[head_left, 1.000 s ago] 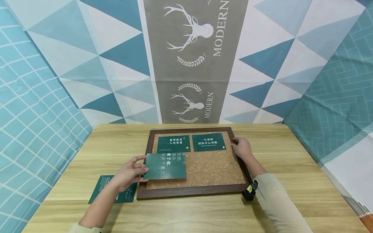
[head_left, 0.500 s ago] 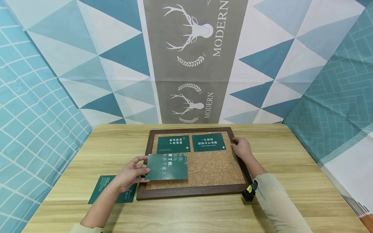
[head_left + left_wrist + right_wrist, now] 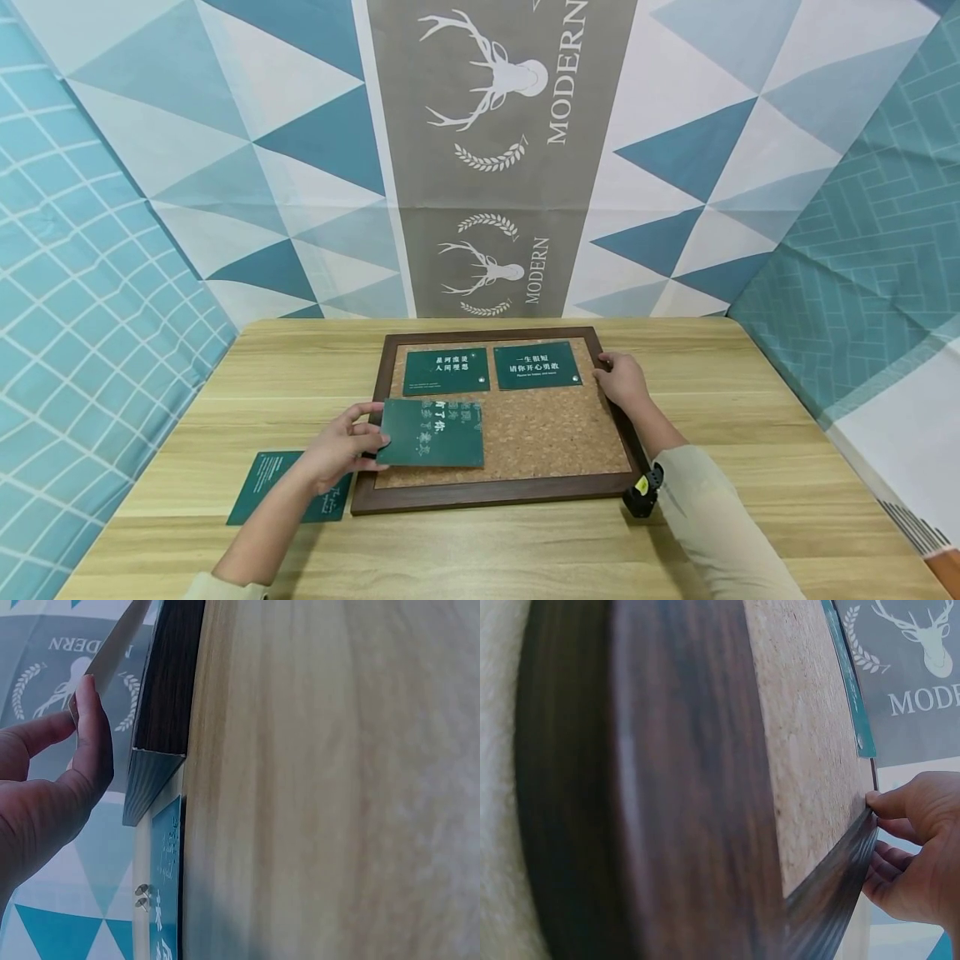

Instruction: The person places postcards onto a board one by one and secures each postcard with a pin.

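Note:
My left hand (image 3: pixel 341 450) pinches the left edge of a green card (image 3: pixel 431 433) with white lettering. The card hangs over the lower left part of a cork board (image 3: pixel 555 433) in a dark brown wooden frame; in the left wrist view it tilts upward, apart from the frame (image 3: pixel 172 682). On the board's upper half lie two more green cards, a left one (image 3: pixel 446 372) and a right one (image 3: pixel 537 367). My right hand (image 3: pixel 624 383) grips the frame's right side, thumb on top and fingers along the outer edge, as the right wrist view shows.
Another green card (image 3: pixel 258 483) lies on the wooden table (image 3: pixel 495 558) left of the board, partly under my left forearm. Small metallic pins (image 3: pixel 142 896) show beyond it. A black device (image 3: pixel 642 496) sits at my right wrist. A patterned cloth backdrop (image 3: pixel 315 208) stands behind.
My left hand has moved slightly right and nearer to the front with the card. The right hand and the board have stayed in place.

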Demonstrator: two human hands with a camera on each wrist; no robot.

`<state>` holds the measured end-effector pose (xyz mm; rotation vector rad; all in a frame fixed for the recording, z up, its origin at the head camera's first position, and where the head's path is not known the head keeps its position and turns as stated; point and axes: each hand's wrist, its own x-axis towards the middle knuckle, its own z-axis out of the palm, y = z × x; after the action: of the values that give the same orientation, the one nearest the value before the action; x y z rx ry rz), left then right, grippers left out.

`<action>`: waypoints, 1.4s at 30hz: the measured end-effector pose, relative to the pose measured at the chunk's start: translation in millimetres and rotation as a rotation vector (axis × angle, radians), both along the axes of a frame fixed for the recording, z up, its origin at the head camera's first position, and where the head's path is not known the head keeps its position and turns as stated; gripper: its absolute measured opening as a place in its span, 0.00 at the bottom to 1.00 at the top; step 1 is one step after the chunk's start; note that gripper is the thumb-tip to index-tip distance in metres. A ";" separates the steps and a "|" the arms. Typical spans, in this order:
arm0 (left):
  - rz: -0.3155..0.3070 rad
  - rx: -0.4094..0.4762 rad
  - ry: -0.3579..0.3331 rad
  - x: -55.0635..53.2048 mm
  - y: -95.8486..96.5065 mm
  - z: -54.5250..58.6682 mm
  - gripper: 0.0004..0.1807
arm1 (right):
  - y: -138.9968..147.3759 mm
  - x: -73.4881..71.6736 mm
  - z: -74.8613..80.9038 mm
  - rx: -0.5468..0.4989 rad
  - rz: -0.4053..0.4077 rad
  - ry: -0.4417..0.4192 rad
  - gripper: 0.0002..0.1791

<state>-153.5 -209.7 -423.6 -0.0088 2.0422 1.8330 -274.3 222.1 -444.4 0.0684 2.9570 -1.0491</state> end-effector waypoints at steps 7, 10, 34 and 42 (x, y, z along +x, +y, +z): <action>-0.004 -0.001 -0.001 -0.9 2.3 -3.3 0.34 | 0.1 -0.4 -0.4 -0.005 -0.002 -0.001 0.23; -0.009 0.005 -0.003 -1.3 3.5 -5.2 0.35 | 0.2 -0.5 -0.5 -0.006 -0.001 0.000 0.23; -0.047 0.042 0.005 0.1 19.1 -7.6 0.34 | 0.2 0.0 -0.5 -0.013 0.005 0.000 0.22; -0.026 0.037 0.014 0.0 25.5 -8.8 0.33 | -1.0 -0.7 -0.3 -0.007 0.001 0.010 0.23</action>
<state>-153.5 -184.2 -432.5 0.0407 2.0085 1.8597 -275.0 221.1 -444.7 0.0622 2.9617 -1.0630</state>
